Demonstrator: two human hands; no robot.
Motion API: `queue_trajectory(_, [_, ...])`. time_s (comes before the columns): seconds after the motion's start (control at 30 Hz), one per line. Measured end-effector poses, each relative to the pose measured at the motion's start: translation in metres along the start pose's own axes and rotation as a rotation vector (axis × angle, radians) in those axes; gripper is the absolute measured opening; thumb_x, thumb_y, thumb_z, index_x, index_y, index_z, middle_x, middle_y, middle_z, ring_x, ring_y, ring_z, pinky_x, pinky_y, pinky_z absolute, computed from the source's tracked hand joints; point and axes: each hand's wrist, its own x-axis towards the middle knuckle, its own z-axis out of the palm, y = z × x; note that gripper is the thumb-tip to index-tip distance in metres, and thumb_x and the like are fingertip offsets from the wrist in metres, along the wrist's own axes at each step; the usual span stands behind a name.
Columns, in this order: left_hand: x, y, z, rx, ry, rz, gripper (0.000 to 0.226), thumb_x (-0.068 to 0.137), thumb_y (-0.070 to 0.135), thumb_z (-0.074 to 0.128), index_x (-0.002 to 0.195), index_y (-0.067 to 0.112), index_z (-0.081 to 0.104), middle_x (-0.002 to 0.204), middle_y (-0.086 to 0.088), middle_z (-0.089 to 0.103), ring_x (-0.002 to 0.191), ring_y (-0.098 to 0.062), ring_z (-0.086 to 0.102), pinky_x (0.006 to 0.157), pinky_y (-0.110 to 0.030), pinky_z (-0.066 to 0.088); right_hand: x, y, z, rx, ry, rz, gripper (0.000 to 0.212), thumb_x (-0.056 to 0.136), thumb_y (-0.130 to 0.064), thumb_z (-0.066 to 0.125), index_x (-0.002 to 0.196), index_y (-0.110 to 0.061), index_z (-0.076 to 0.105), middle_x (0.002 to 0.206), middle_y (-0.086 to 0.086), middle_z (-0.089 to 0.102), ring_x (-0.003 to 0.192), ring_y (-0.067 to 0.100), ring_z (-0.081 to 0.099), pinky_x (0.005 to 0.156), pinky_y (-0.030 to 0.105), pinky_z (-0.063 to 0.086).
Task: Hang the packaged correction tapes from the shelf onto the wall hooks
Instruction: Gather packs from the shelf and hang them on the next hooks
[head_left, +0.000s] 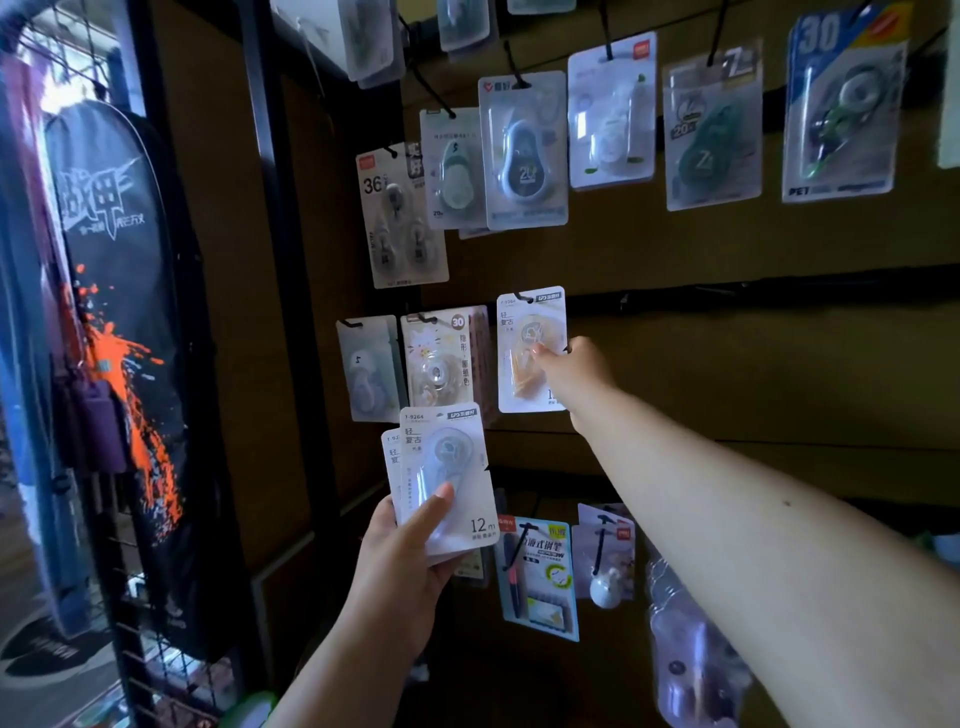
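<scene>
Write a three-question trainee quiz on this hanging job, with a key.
1. True or false: the left hand is empty.
2. Which hand touches the orange pack on its hook? A) left B) right C) both
3. Fill in: the length printed on the front pack of the held stack is ___ m.

Key: 1. False, it holds a stack of packs. 2. B, the right hand pinches the pack's right edge. 3. 12.
</scene>
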Motion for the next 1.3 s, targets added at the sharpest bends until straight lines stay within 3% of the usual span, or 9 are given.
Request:
queue_trajectory(0.1, [0.001,-0.001,0.003,0.002,0.015,-0.004,0.057,0.073,0.023,0.072,0.126,0.01,0.056,0.118,-0.017,0.069,0.103,-0.033,0.07,0.07,-0.035,0.06,-0.003,0.008,-0.002,-0.066,0.003,0.03,0.058,0.093,-0.038,0.058,0.136,-0.004,0.038,0.129,0.012,0.052,0.108,0.026,0.055,0.074,0.029,0.042])
queue_trajectory(0.23, [0.0,-0.002,0.009,0.019,0.033,0.008,0.059,0.07,0.024,0.074,0.125,0.013,0.056,0.115,-0.016,0.071,0.101,-0.032,0.071,0.068,-0.034,0.06,-0.031,0.024,-0.005,-0.181,0.111,-0.059,0.056,0.084,-0.051,0.064,0.117,-0.008,0.048,0.114,0.007,0.053,0.092,0.019,0.055,0.07,0.029,0.045])
queue_trajectory(0.33, [-0.001,-0.002,0.012,0.015,0.031,0.011,0.057,0.072,0.024,0.074,0.125,0.013,0.057,0.114,-0.015,0.072,0.1,-0.032,0.071,0.067,-0.033,0.059,-0.067,0.031,-0.005,-0.097,-0.108,-0.106,0.053,0.079,-0.057,0.065,0.081,-0.005,0.056,0.079,0.017,0.056,0.072,0.027,0.055,0.068,0.033,0.044])
queue_trajectory(0.47, [-0.005,-0.001,0.018,0.023,0.002,0.027,0.054,0.074,0.023,0.074,0.125,0.013,0.059,0.114,-0.016,0.072,0.101,-0.031,0.071,0.069,-0.033,0.059,-0.101,0.037,-0.003,-0.006,-0.403,0.002,0.043,0.077,-0.046,0.073,0.091,-0.007,0.061,0.087,0.003,0.068,0.077,0.017,0.065,0.067,0.03,0.052])
queue_trajectory(0.77, [-0.009,0.003,0.029,0.004,-0.035,0.021,0.045,0.083,0.024,0.067,0.126,0.011,0.059,0.117,-0.014,0.071,0.105,-0.032,0.07,0.077,-0.038,0.061,-0.093,0.042,-0.007,0.155,-0.252,0.023,0.027,0.076,-0.025,0.076,0.089,-0.006,0.062,0.091,0.014,0.07,0.08,0.024,0.065,0.071,0.036,0.051])
queue_trajectory(0.9, [-0.007,-0.001,0.027,0.013,0.047,0.006,0.029,0.096,0.019,0.058,0.124,0.011,0.059,0.116,-0.012,0.072,0.104,-0.029,0.069,0.069,-0.035,0.06,-0.08,0.035,-0.013,0.276,-0.146,-0.021,0.015,0.081,-0.018,0.071,0.087,-0.013,0.059,0.096,0.013,0.068,0.084,0.024,0.062,0.072,0.032,0.044])
queue_trajectory(1.03, [-0.006,0.0,0.027,0.039,0.088,0.005,0.028,0.096,0.02,0.059,0.123,0.012,0.059,0.116,-0.012,0.071,0.106,-0.031,0.068,0.072,-0.037,0.059,-0.067,0.018,-0.016,0.31,-0.069,-0.106,0.025,0.083,-0.019,0.071,0.102,-0.01,0.057,0.099,0.006,0.068,0.086,0.019,0.065,0.07,0.029,0.05])
queue_trajectory(1.17, [-0.007,0.002,0.027,0.051,0.09,0.003,0.028,0.096,0.021,0.059,0.123,0.014,0.059,0.115,-0.012,0.07,0.1,-0.028,0.069,0.069,-0.036,0.059,-0.048,0.001,-0.015,0.303,-0.019,-0.129,0.029,0.083,-0.023,0.072,0.103,-0.013,0.055,0.103,0.005,0.067,0.095,0.02,0.066,0.082,0.034,0.053])
queue_trajectory(1.3, [-0.008,0.002,0.026,0.063,0.082,0.002,0.028,0.096,0.021,0.058,0.123,0.014,0.059,0.114,-0.011,0.07,0.101,-0.027,0.068,0.074,-0.038,0.059,-0.04,-0.005,-0.012,0.297,-0.008,-0.146,0.027,0.084,-0.022,0.072,0.101,-0.014,0.053,0.093,-0.002,0.064,0.084,0.012,0.063,0.068,0.025,0.05])
